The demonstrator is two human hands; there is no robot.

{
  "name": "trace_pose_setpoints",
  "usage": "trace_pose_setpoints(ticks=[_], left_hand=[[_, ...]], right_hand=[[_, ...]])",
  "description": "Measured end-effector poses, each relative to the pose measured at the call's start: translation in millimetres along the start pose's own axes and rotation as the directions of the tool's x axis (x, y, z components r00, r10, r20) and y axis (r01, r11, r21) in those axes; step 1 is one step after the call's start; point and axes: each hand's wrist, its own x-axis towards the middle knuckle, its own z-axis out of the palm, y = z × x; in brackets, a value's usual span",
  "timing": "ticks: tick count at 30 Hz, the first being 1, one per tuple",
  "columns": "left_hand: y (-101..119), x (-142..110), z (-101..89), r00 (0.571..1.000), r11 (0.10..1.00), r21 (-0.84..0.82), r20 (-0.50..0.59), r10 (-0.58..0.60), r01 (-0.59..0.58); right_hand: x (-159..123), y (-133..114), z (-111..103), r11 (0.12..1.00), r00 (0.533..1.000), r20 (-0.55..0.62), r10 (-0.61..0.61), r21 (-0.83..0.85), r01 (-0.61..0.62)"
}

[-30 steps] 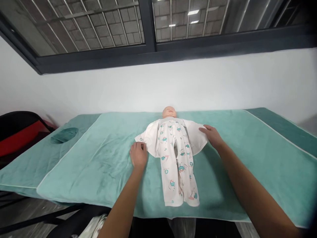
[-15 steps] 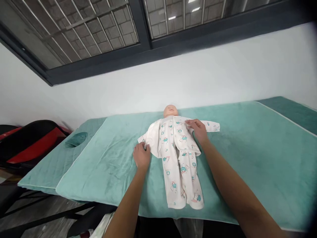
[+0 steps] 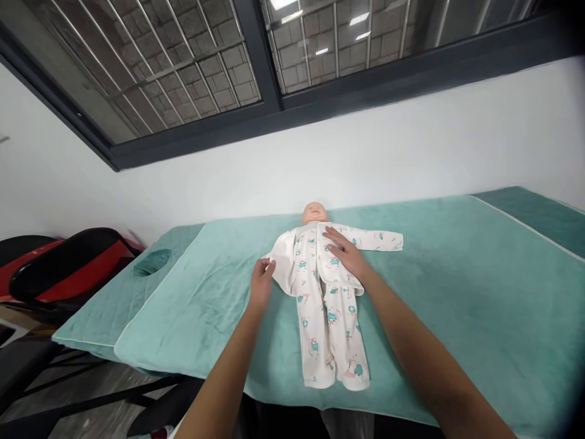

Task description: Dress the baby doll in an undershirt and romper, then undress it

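A baby doll [image 3: 314, 212] lies on its back, head toward the wall, on a green massage table cover [image 3: 196, 311]. It wears white printed trousers [image 3: 315, 341] and a white baby shirt [image 3: 306, 250] with matching print. One shirt side is folded outward, its plain white inner face showing. My left hand [image 3: 262, 280] pinches the shirt's edge at the left, near the sleeve; the fingers partly hide the cloth there. My right hand [image 3: 347, 253] rests on the shirt's front over the doll's chest, fingers spread. To the right, a sleeve [image 3: 381, 239] lies stretched out flat.
A white wall [image 3: 411, 146] and a dark-framed barred window [image 3: 274, 103] stand behind the table. At its left end the table has a face hole [image 3: 153, 262]. Black and red chairs [image 3: 82, 268] stand at the left.
My right hand has moved left from the shirt's right side onto its front. My left hand has closed on the cloth and lifted slightly. The camera view has shifted a little.
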Motion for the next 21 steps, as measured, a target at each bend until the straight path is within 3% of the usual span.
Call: trace_pose_setpoints(ticks=[3, 6, 10, 13, 15, 17, 21], left_hand=[[40.9, -11.2, 19.8, 0.987, 0.989, -0.100, 0.110, 0.116, -0.106], [65.8, -31.8, 45.4, 0.919, 0.965, -0.100, 0.294, 0.263, -0.244], [58.7, -63.4, 63.6, 0.776, 0.844, 0.142, 0.495, 0.392, -0.517], [45.5, -82.5, 59.1, 0.723, 0.739, 0.227, 0.514, 0.462, -0.634], [42.9, -91.0, 51.8, 0.720, 0.744, 0.221, 0.524, 0.456, -0.631], [45.3, -93.7, 44.6, 0.743, 0.804, 0.163, 0.517, 0.424, -0.572], [53.2, -73.4, 36.1, 0.892, 0.949, 0.032, 0.353, 0.283, -0.313]], right_hand=[[-0.3, -1.0, -0.5, 1.000, 1.000, 0.007, 0.009, 0.004, -0.009], [-0.5, -1.9, -1.1, 0.999, 1.000, -0.009, 0.029, 0.034, -0.029], [-0.2, -0.4, -2.0, 0.997, 0.999, -0.024, 0.035, 0.072, -0.033], [0.4, 1.1, -2.8, 0.999, 1.000, -0.023, 0.015, 0.053, -0.013], [0.8, 1.6, -3.2, 0.999, 1.000, -0.020, 0.004, 0.036, -0.003], [1.3, 1.7, -3.4, 1.000, 1.000, -0.022, -0.002, 0.027, 0.003], [2.6, 1.0, -2.6, 1.000, 1.000, -0.022, 0.013, 0.005, -0.013]])
